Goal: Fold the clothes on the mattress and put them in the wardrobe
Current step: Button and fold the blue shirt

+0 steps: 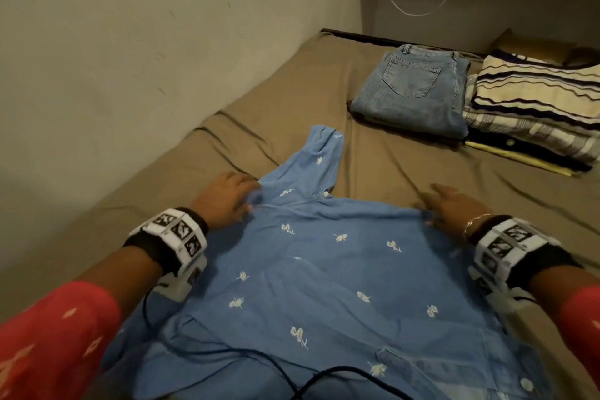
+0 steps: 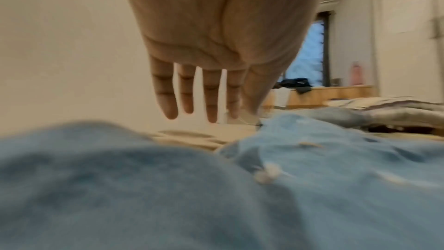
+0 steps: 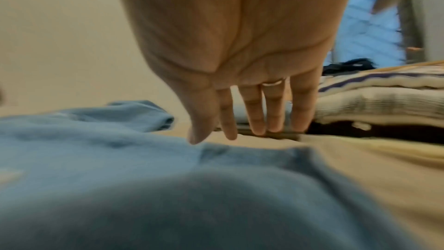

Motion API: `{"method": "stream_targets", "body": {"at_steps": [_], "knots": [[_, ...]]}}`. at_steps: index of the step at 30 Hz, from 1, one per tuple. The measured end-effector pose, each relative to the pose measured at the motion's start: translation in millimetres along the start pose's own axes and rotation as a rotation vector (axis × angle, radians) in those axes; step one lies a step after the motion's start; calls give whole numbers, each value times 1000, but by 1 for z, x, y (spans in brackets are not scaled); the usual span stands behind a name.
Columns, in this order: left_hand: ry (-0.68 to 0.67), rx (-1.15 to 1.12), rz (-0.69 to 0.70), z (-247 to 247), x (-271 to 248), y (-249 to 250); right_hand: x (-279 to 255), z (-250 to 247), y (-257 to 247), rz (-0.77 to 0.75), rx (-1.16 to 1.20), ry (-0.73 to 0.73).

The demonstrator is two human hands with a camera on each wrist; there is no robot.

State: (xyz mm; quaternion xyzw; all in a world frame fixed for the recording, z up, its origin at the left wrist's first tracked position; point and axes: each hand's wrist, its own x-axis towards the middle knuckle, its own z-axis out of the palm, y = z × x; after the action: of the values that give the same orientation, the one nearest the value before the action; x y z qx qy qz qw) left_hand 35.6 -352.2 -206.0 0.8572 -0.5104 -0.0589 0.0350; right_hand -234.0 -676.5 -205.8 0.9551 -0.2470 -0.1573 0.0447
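Your left hand (image 1: 227,196) and right hand (image 1: 454,204) both have fingers straight and spread, holding nothing, palms over the shoulders of the light-blue embroidered cotton shirt (image 1: 324,269) lying flat on the brown-sheeted mattress (image 1: 292,81). It's soft, light, floppy stuff, so I'd pinch the shoulder seams. Folded jeans (image 1: 412,91) sit at 1 o'clock.

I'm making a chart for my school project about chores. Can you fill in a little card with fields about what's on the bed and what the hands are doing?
surface: mattress with a brown sheet
being folded: blue shirt with small white embroidered motifs, spread flat, one sleeve sticking out toward the wall
left hand: fingers straight, at the shirt's left shoulder
right hand: fingers straight, at the shirt's right shoulder
already folded: jeans, beside a stack of striped clothes
wardrobe: not in view
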Motion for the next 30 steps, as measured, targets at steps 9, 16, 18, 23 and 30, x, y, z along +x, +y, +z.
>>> {"method": "stream_targets", "body": {"at_steps": [9,16,18,23,30], "knots": [[-53,-173,-409,-19,-8,-53,-10,-3,45,187,109,-97],[-95,-468,-470,-14,52,-14,-9,-1,26,91,221,-55],[-38,-579,-476,-20,48,-10,-24,-8,25,39,202,24],[-4,-1002,-381,-42,-25,-8,-91,-12,15,-194,-29,168],[-112,-1063,-351,-10,-130,-2,-155,47,0,-398,-180,265]]}}
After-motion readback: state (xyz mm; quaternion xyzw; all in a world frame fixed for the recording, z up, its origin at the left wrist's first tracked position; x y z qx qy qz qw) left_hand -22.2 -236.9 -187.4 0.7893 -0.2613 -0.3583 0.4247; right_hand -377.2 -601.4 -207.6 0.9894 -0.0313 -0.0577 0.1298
